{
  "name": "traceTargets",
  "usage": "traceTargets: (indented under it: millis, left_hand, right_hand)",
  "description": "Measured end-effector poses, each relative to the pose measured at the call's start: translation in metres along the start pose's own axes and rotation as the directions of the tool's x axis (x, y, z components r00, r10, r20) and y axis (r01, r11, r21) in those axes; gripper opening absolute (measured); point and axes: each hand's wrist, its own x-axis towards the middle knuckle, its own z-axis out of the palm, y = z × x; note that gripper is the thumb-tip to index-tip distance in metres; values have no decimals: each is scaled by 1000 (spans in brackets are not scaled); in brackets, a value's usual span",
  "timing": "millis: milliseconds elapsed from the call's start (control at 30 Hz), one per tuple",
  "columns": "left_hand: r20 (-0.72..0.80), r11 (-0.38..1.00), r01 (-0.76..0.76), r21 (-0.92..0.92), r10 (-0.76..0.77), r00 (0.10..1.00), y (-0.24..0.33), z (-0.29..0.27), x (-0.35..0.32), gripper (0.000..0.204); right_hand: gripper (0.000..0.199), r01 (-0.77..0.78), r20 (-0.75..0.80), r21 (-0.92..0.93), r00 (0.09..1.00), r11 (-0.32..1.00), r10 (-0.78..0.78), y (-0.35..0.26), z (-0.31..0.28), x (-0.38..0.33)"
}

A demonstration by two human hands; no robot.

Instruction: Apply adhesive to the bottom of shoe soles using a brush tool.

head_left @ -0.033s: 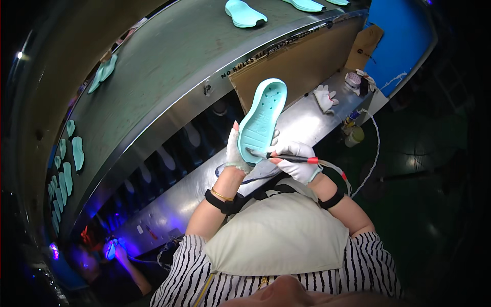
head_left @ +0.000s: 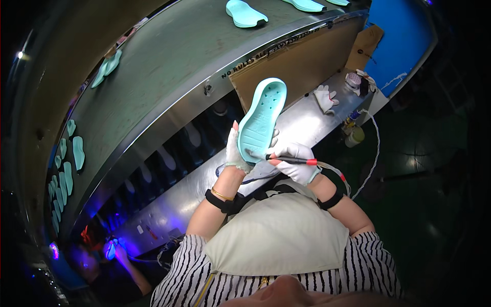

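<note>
Shoe sole [head_left: 262, 116], light turquoise, is held up in front of the body, over the metal bench [head_left: 306, 127]; inner face up, long axis pointing away from the person and leaning slightly right. Left hand [head_left: 235, 152], in a fingertip-cut glove, is closed round its near half: thumb along the left edge, fingers passing underneath, some tips showing at the right edge. Right hand [head_left: 299, 172], also gloved, is pinched pen-style on a brush-like tool [head_left: 294, 161], black with a red band; a tube [head_left: 333, 169] trails off its back end. Tool's pale tip lies over the ridged near end of the sole, apparently touching; exact contact too small to confirm.

Step in hand, judged from the pose: working the tool over the near end of the inner face. Whether anything is spread there, can't tell; no clear wet edge visible. Next move calls for a steady left grip, light tip pressure, and small right-wrist strokes inside the raised rim, with the tube kept off the surface. Far end, beyond both hands, has small holes and would need a longer reach or a turn of the sole.

Beyond the hands: conveyor belt [head_left: 169, 59] with similar soles [head_left: 244, 14]. Right of them: loose glove [head_left: 325, 99] on the bench.
</note>
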Motion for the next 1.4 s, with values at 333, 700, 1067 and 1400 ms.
traceTargets:
  millis: [333, 700, 1067, 1400]
  left_hand:
    - [-178, 999, 39, 34, -33, 983, 5, 12, -4, 68]
    - [-401, 861, 407, 306, -271, 875, 21, 12, -10, 54]
    - [-311, 881, 339, 329, -238, 920, 23, -1, -12, 60]
    - [-229, 999, -29, -18, 24, 973, -13, -1, -8, 69]
  right_hand:
    - [19, -67, 88, 76, 994, 995, 60, -10, -7, 8]
    - [19, 38, 451, -260, 888, 965, 87, -29, -36, 31]
    - [18, 58, 395, -387, 912, 920, 109, -51, -56, 33]
    - [9, 7, 148, -41, 989, 999, -1, -6, 2, 5]
